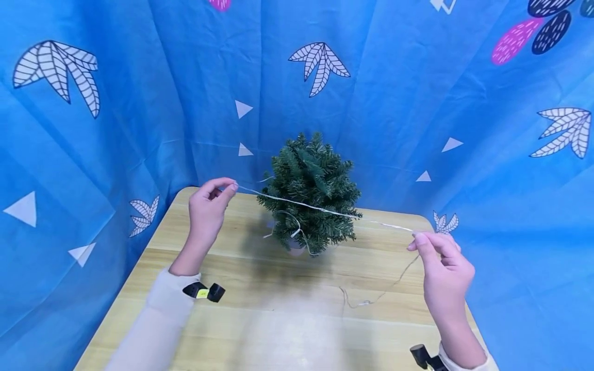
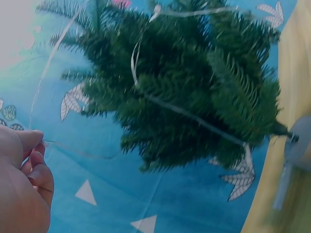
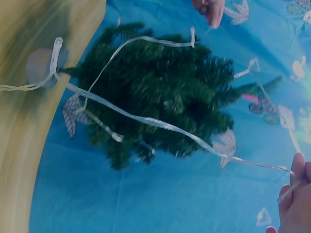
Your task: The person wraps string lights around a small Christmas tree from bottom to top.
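Observation:
A small artificial Christmas tree stands toward the back of the table, with green branches and a pale base. A clear-wired string light stretches across in front of it between both hands. My left hand pinches the wire at the tree's left, thumb against fingertips. Lower, at the right, my right hand pinches the other end of that stretch. More wire hangs below the right hand, down to the table. A loop with a small bulb lies against the tree's lower front. In the right wrist view another bulb shows near the base.
The light wooden table has its back edge near a blue patterned cloth, which also rises at both sides. A black wrist camera sits on the left sleeve, and another on the right.

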`<state>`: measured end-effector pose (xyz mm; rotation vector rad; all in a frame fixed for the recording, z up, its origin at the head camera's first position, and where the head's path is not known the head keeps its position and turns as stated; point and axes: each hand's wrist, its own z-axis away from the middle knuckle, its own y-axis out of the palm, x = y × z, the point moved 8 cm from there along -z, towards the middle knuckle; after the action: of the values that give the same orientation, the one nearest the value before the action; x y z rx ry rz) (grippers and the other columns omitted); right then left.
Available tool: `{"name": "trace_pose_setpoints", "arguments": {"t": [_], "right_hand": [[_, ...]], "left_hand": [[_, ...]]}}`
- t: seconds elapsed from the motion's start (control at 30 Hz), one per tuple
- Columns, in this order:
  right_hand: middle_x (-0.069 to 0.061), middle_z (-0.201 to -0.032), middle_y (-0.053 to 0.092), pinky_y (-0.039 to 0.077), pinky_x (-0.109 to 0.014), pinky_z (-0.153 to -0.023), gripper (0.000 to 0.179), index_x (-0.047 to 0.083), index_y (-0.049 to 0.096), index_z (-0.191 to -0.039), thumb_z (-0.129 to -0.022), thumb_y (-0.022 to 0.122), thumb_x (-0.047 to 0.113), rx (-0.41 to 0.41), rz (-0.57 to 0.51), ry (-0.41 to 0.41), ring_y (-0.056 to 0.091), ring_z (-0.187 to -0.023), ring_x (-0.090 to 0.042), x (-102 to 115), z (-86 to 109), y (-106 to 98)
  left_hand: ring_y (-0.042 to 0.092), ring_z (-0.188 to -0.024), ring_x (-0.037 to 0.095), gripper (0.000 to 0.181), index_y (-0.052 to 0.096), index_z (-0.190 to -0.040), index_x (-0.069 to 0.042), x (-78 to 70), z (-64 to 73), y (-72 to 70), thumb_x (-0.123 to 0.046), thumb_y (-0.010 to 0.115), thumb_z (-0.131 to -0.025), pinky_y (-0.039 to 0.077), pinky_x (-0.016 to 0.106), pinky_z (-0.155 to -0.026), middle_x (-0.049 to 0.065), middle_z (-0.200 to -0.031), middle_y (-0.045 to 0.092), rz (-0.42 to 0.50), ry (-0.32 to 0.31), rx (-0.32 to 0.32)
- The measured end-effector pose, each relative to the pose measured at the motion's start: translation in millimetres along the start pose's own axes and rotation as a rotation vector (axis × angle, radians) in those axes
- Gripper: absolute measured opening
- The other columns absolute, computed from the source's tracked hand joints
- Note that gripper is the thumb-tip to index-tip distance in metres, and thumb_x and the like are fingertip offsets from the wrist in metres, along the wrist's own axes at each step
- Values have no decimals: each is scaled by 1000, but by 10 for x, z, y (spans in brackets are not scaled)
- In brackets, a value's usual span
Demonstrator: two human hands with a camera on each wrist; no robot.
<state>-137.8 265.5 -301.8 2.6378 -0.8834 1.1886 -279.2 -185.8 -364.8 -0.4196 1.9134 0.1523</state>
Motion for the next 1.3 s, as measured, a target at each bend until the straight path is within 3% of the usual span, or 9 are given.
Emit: {"name": "trace_pose_setpoints", "arguments": {"t": [0.13, 0.4, 0.67, 0.77, 0.87, 0.93, 1.03, 1.17, 1.3], "right_hand": [[9, -74, 69, 43, -19, -81, 12, -16, 71, -93, -92, 67, -5, -63, -42, 49, 60, -87, -10, -139, -15, -143], [1, -70, 71, 44, -17, -71, 22, -21, 68, -97, -91, 71, 0, -168, -176, 193, 60, -74, -11, -395, -18, -352], [-2, -69, 71, 44, -16, -63, 27, -21, 68, -100, -90, 74, 4, -220, -253, 261, 54, -59, -12, -564, -23, -457], [-2, -70, 72, 30, -18, -47, 27, -20, 68, -100, -90, 74, 4, -232, -264, 271, 43, -49, -12, -625, -34, -499], [-2, -70, 72, 12, -25, -42, 27, -20, 69, -100, -90, 75, 5, -248, -269, 284, 41, -45, -13, -673, -41, -534], [-2, -70, 72, 12, -26, -43, 28, -19, 69, -100, -89, 75, 6, -257, -270, 306, 41, -45, -12, -703, -34, -544], [-2, -69, 72, 26, -21, -47, 28, -18, 70, -101, -89, 76, 7, -266, -260, 345, 45, -48, -11, -739, -10, -543], [-2, -69, 72, 49, -19, -72, 30, -18, 69, -102, -89, 76, 7, -271, -263, 369, 61, -65, -13, -762, 19, -534], [-2, -69, 72, 51, -19, -81, 30, -19, 69, -102, -89, 76, 7, -272, -272, 368, 64, -69, -13, -770, 34, -532]], "left_hand": [[48, -67, 15, 23, 77, -102, -13, -49, 82, 113, -33, 76, -91, 36, 26, -50, 3, -80, 59, 10, 21, 34], [48, -70, 16, 21, 78, -104, -10, -285, 121, 397, -28, 76, -92, 35, 25, -52, -4, -87, 64, 75, 122, 105], [48, -69, 18, 18, 77, -102, -9, -371, 195, 626, -24, 76, -92, 38, 24, -54, -1, -89, 64, 27, 161, 180], [48, -69, 17, 16, 77, -102, -8, -395, 276, 689, -21, 75, -93, 39, 23, -57, 0, -94, 66, 7, 204, 204], [48, -69, 17, 16, 77, -104, -9, -423, 352, 757, -21, 74, -94, 40, 23, -59, 0, -100, 67, 6, 237, 235], [49, -69, 18, 17, 77, -107, -11, -433, 389, 791, -22, 73, -95, 40, 23, -59, 0, -100, 67, 16, 238, 255], [48, -67, 18, 17, 77, -110, -15, -419, 427, 822, -23, 70, -96, 38, 24, -56, -1, -97, 67, 24, 219, 280], [47, -66, 19, 17, 77, -111, -13, -352, 463, 799, -18, 70, -96, 36, 23, -56, 2, -96, 68, 16, 191, 271], [47, -66, 18, 17, 76, -110, -7, -284, 516, 750, -10, 70, -95, 36, 22, -55, 8, -93, 67, 8, 145, 248]]}}
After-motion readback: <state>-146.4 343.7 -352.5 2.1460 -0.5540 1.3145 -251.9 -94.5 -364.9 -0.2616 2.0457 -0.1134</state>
